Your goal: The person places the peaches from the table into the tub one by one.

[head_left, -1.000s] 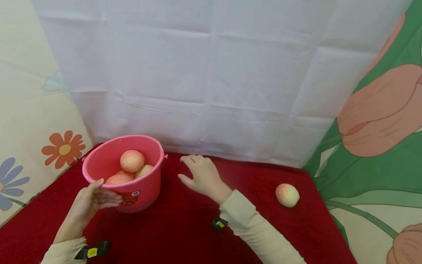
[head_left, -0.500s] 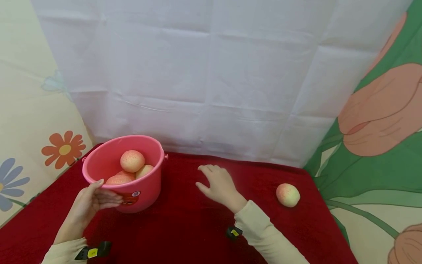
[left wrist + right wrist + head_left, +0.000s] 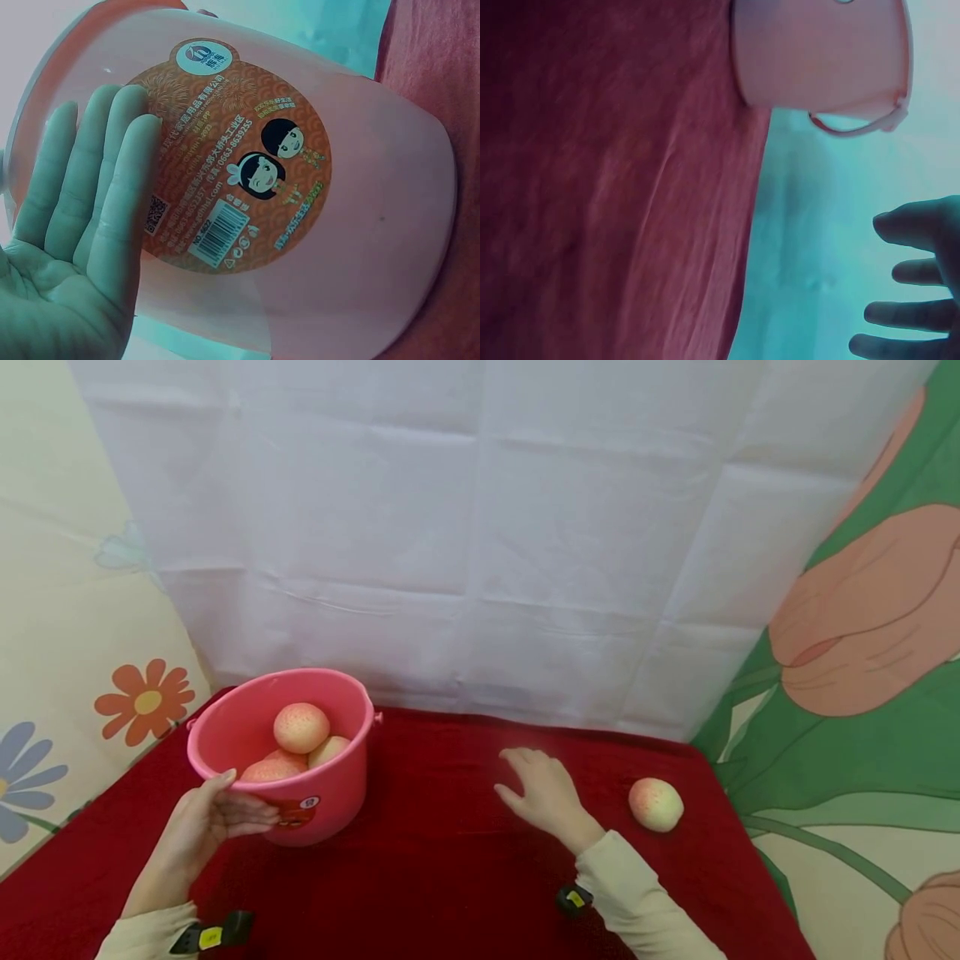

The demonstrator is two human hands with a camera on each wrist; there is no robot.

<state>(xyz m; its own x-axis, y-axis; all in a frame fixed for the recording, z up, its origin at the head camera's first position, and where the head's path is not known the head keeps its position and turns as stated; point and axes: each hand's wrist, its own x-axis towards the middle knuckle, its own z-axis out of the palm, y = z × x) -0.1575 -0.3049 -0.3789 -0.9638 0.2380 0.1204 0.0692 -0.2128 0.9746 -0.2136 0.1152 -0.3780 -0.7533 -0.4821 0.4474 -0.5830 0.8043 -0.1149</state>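
A pink bucket (image 3: pixel 330 806) stands on the left of the red cloth with several peaches (image 3: pixel 302 727) inside. My left hand (image 3: pixel 206 818) holds the bucket at its near rim, thumb over the edge. In the left wrist view the straight fingers (image 3: pixel 120 180) lie along its outer wall beside a round orange label (image 3: pixel 240 150). To the right, my right hand (image 3: pixel 546 797) is in the air over the cloth, fingers spread and holding nothing. A single peach (image 3: pixel 656 804), yellowish with a red blush, lies on the cloth to the right of that hand.
The red cloth (image 3: pixel 420 893) covers the table. Behind it hangs a creased white sheet (image 3: pixel 465 527), with flower-patterned drapes (image 3: pixel 862 735) at the sides. The bucket's handle (image 3: pixel 855 131) hangs at its side in the right wrist view.
My right hand has moved steadily right, away from the bucket and closer to the single peach. My left hand, the bucket and the peaches stay where they were.
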